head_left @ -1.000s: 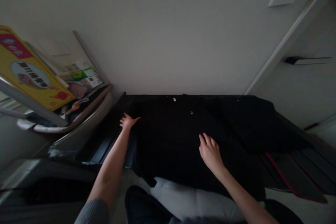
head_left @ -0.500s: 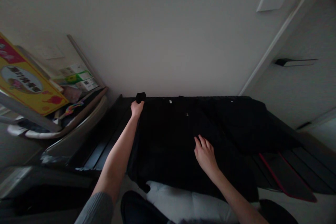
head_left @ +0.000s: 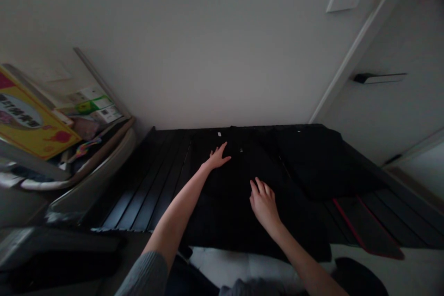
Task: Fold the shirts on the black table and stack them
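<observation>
1. Black garment (head_left: 225, 217): one, apparently limp cloth, laid across the centre of the frame on a dark slatted counter (head_left: 138, 203). Folds and edges largely lost in dim light.
2. White label (head_left: 219, 134): one, small, near the garment's far edge, upper centre of the frame.
3. Left hand (head_left: 219, 157): centre of the frame, over the garment, fingers spread, grasping nothing visible. Whether it touches cannot be told.
4. Right hand (head_left: 264, 198): right of centre and lower, over the garment, fingers loosely bent, no grip showing. Pressure on the cloth cannot be told.
5. Second dark cloth (head_left: 322, 162): right of centre, beside the garment; boundary hard to read.
6. Red-edged panel (head_left: 376, 233): lower right of the frame.
7. Yellow box (head_left: 45, 134): left edge, well apart from the hands.
8. Handling note, by judgement: cloth so laid likely works best with one palm lightly anchoring, the other stroking flat outward; black hides creases, so feel for them, and avoid dragging the neighbouring cloth.
</observation>
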`<control>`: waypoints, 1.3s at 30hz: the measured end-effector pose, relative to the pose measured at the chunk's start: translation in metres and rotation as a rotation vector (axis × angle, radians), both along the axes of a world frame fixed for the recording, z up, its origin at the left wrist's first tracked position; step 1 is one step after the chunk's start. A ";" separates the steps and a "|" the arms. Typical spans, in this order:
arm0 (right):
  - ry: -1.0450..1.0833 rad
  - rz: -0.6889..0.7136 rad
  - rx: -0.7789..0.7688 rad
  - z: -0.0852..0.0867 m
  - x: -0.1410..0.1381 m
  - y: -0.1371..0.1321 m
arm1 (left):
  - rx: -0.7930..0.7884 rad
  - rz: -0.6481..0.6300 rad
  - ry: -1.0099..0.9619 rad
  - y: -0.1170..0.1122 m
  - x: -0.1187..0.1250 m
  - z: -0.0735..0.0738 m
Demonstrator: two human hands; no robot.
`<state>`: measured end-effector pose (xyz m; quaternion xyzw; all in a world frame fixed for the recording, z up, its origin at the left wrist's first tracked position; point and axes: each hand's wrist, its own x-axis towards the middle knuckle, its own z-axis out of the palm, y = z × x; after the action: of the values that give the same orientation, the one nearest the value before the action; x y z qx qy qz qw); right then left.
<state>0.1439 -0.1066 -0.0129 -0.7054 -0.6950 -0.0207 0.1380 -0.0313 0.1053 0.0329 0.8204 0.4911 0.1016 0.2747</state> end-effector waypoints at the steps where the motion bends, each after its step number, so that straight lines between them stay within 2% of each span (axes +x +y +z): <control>1: 0.007 -0.001 0.001 0.000 0.000 0.000 | 0.006 0.002 0.026 -0.004 -0.001 -0.003; 5: 0.018 0.002 0.009 0.001 0.001 0.000 | 0.121 0.004 0.106 -0.023 -0.010 -0.002; 7: 0.012 0.006 0.018 0.001 0.002 -0.001 | 0.220 0.104 0.202 -0.038 -0.018 0.006; 9: 0.005 0.008 0.026 0.002 0.002 -0.001 | 0.274 0.257 0.321 -0.056 -0.029 0.014; 11: 0.002 0.007 0.031 0.002 0.002 -0.001 | 0.277 0.368 0.397 -0.075 -0.043 0.021; 13: 0.002 0.005 0.030 0.003 0.002 -0.002 | 0.262 0.419 0.436 -0.096 -0.057 0.025; 17: 0.012 0.002 0.022 0.003 0.003 -0.003 | 0.283 0.470 0.527 -0.134 -0.080 0.026; 22: 0.013 0.005 0.029 0.002 0.003 -0.004 | 0.355 0.551 0.556 -0.175 -0.093 0.024; 28: 0.010 0.009 0.045 0.001 0.003 -0.005 | 0.286 0.649 0.516 -0.219 -0.109 0.025; 35: 0.014 -0.001 0.054 0.001 0.002 -0.006 | 0.190 0.637 0.561 -0.262 -0.112 0.032; 39: 0.019 0.002 0.054 0.000 0.002 -0.006 | 0.157 0.626 0.585 -0.276 -0.109 0.040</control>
<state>0.1461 -0.1130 -0.0126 -0.7007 -0.6937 -0.0325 0.1634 -0.1405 -0.1711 0.0729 0.6445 0.7642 -0.0197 0.0166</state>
